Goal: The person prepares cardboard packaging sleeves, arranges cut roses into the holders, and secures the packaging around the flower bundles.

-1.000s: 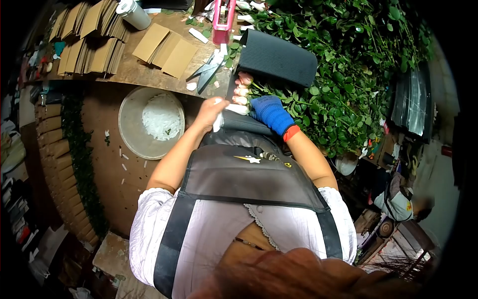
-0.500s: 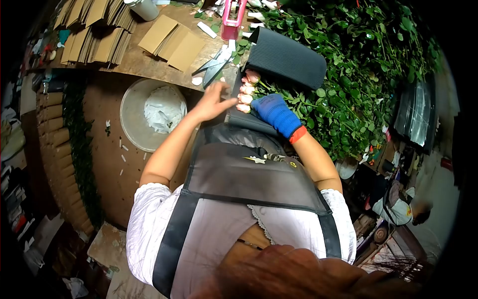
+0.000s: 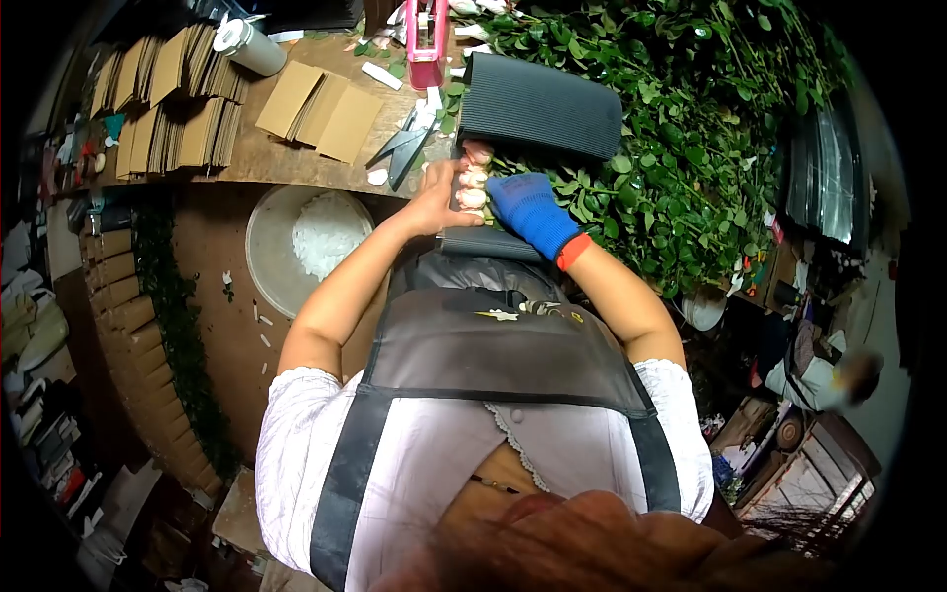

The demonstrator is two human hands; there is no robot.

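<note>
A short row of pale pink roses lies with its heads to the left on a black corrugated sheet, whose far end curls up; the near edge shows by the apron. My bare left hand is at the left of the heads, thumb and fingers spread along the row and touching it. My right hand, in a blue knitted glove with an orange cuff, is closed over the stems just right of the heads; its fingertips are partly hidden. Scissors lie beyond my left hand.
A big heap of leafy stems covers the right side. A pink tape dispenser, folded cardboard pieces and a white bottle stand on the wooden table. Below its edge is a round bin with white scraps. Another person is at far right.
My left hand has moved right, from beside the roses onto the row of heads. The gloved right hand stays at the stems. The whole view has shifted slightly.
</note>
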